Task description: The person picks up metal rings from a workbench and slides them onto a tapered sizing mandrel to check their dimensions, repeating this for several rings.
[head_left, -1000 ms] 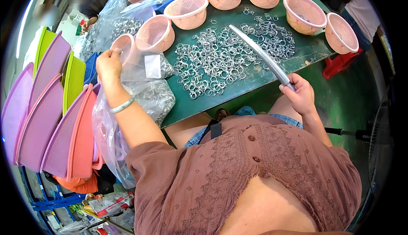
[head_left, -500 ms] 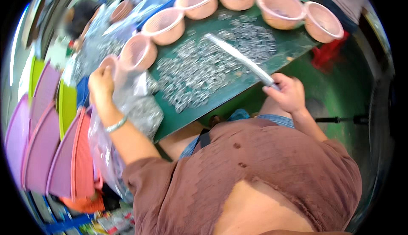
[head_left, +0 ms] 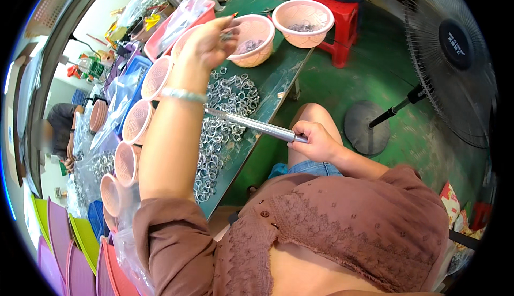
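Observation:
My right hand [head_left: 315, 139] is closed round the thick end of a tapered silver ring mandrel [head_left: 257, 124]. Its thin end points left across the loose silvery rings [head_left: 227, 100] heaped on the green table. My left hand [head_left: 208, 43], a pale bracelet at its wrist, is raised at the far end of the table, over the near side of a pink basket [head_left: 258, 28]. Between its curled fingers shows a small silvery piece that looks like a ring, somewhat blurred. Another pink basket [head_left: 302, 15] stands to the right with some rings inside.
More pink baskets [head_left: 138, 120] line the table's left side. Beyond them lie plastic bags [head_left: 115, 103] and a blue tray [head_left: 140, 63]. Another person [head_left: 64, 127] is at the far left. A standing fan [head_left: 455, 44], a red stool [head_left: 342, 28] and a seated person are on the right.
My left hand has left the leftmost basket and moved right and away, to the far baskets. The view has swung right, bringing in the fan. My right hand still grips the ring mandrel.

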The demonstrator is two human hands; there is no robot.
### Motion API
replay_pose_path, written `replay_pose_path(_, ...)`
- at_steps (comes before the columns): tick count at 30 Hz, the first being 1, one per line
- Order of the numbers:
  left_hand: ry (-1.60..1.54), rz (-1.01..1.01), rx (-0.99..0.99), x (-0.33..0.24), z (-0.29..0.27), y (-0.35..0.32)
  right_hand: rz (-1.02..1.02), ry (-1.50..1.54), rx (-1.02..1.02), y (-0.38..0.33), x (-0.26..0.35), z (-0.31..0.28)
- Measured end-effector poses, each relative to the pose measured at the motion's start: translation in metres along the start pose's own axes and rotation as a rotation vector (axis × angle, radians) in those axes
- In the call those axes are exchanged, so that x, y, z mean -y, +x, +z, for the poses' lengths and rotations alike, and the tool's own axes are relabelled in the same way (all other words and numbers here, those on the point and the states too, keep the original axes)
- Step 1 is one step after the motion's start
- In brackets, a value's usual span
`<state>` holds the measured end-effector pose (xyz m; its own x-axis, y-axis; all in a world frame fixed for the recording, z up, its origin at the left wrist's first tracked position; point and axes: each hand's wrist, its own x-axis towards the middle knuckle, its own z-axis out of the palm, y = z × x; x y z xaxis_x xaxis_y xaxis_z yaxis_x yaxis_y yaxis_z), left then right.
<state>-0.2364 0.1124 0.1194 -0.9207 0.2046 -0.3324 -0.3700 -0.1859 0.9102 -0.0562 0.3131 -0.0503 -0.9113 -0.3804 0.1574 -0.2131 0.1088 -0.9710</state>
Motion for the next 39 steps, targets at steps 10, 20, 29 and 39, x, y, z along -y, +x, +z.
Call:
replay_pose_path(10, -0.039, 0.048, 0.081, 0.005, 0.094, 0.117, 0.09, 0.007, -0.054, -0.016, 0.001, -0.024)
replay_pose_path(20, 0.22, 0.186, 0.139, -0.033, -0.007, 0.043, 0.066, 0.043, -0.11, -0.014, -0.009, -0.03)
replay_pose_path(29, 0.742, 0.351, -0.474, 0.054, -0.125, -0.193, 0.296, 0.398, 0.041, 0.001, 0.002, -0.009)
replay_pose_path(39, 1.086, 0.287, -1.055, 0.219, -0.115, -0.308, 0.338, 0.566, 0.558, 0.038, 0.032, 0.073)
